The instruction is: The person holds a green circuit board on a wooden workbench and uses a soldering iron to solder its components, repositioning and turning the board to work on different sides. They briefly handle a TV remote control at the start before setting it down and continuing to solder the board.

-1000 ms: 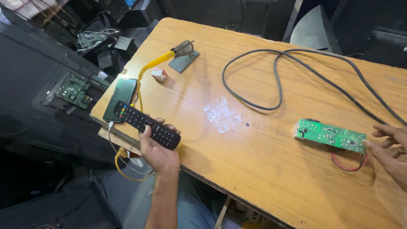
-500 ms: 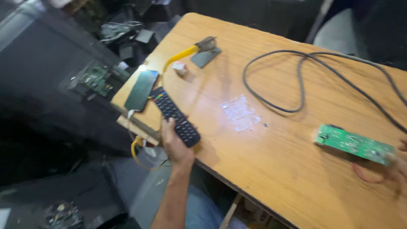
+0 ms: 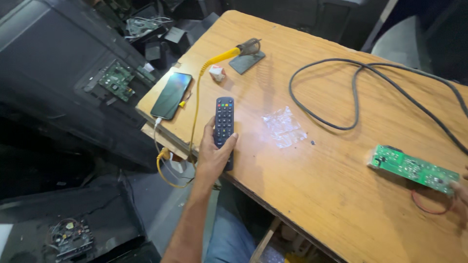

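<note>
Warm even light on the wooden table (image 3: 341,195), bright glare on clear plastic wrap (image 3: 284,126), dim murky left side, mild softness

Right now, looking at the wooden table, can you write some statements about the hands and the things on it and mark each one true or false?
1. The left hand holds a black remote control. True.
2. The green circuit board lies beside the phone. False: it lies at the right side, by the right hand; the phone is at the left edge.
3. A black cable curves over the table. True.
4. The soldering iron has a red handle. False: it is yellow.
5. The remote lies face down. False: its buttons face up.
</note>
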